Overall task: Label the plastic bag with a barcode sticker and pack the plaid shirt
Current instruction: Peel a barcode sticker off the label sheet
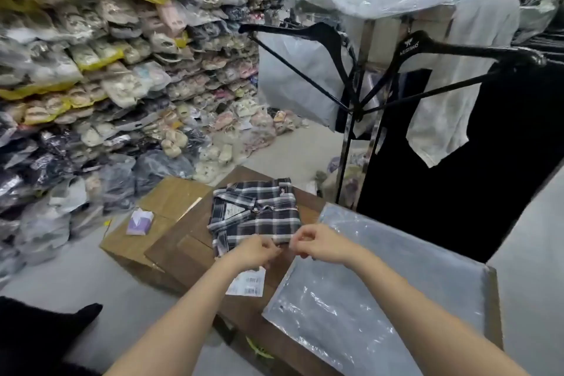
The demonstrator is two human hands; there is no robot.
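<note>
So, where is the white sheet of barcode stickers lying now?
In the head view, the white sheet of barcode stickers lies on the brown cardboard box, just below the left hand, between the folded plaid shirt and the clear plastic bag.

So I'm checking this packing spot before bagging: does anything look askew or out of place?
Mostly tidy. The shirt lies folded on the boxes, but its near-left corner hangs crooked over the edge. The bag lies flat; the sticker sheet sits beside it, beneath the left hand.
</note>
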